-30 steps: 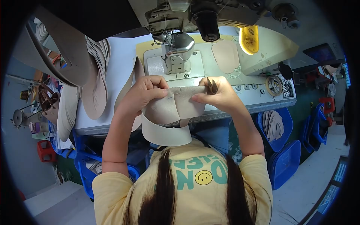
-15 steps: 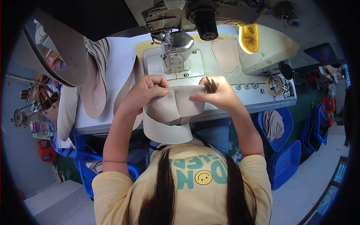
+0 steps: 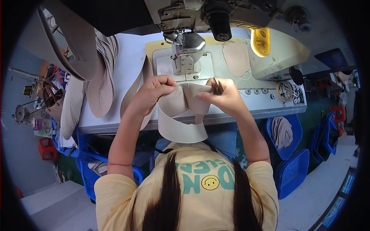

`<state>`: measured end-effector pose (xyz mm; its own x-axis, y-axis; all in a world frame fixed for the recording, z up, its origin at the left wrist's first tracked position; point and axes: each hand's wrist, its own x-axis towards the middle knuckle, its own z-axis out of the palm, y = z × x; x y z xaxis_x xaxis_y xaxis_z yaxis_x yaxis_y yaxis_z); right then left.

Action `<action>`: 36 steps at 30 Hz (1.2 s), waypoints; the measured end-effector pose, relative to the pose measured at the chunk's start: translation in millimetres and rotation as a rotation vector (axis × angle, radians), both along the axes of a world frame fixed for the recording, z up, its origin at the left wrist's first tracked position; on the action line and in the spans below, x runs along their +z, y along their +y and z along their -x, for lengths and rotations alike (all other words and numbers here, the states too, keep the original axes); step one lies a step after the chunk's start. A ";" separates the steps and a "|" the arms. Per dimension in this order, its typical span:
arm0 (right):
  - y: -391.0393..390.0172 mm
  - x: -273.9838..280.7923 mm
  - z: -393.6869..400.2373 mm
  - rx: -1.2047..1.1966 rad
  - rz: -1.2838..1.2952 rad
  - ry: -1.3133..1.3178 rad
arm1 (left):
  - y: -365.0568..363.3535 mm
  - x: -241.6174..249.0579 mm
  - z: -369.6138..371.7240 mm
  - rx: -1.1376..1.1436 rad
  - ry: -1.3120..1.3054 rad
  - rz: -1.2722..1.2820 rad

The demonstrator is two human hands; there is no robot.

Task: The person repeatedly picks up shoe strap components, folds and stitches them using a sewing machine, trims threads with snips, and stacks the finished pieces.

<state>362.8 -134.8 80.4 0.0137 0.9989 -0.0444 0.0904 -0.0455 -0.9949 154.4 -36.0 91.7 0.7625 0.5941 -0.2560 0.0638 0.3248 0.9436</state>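
A beige leather strip (image 3: 182,131) forms a loop in front of the sewing machine (image 3: 187,57), its curved lower part hanging over the table's front edge. My left hand (image 3: 154,92) pinches the loop's top edge on one side of a join. On the other side, my right hand (image 3: 226,97) grips the same edge between thumb and fingers. Small dark thread snips (image 3: 218,87) are tucked in my right hand as well, blades pointing up. At the join the leather bends inward into a crease.
Long beige leather pieces (image 3: 101,92) hang in a stack at the left. A rounded leather piece (image 3: 236,58) lies on the table beside a yellow lamp-lit tray (image 3: 261,42). Bobbins (image 3: 265,91) line the right front. A blue bin (image 3: 293,133) with cut pieces stands below.
The join in the leather loop has bent into a deeper crease, and my hands have tilted its top edge. The whole view has shifted slightly, moving the machine and table rightward.
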 end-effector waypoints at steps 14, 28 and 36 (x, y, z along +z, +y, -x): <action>-2.9 7.7 12.1 -0.031 0.025 -0.049 | 2.5 -29.0 -0.8 0.040 -0.014 0.032; 2.2 -3.0 -5.3 -0.131 0.032 0.137 | -12.5 -10.5 2.7 -0.010 -0.038 0.098; 2.9 -3.7 -5.8 -0.130 0.071 0.144 | -10.1 -17.9 5.0 0.023 -0.062 0.233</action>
<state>368.6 -131.8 76.7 0.1304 0.9834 -0.1258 -0.0636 -0.1183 -0.9909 149.4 -46.1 73.8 0.7681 0.5415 -0.3418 -0.0014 0.5352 0.8447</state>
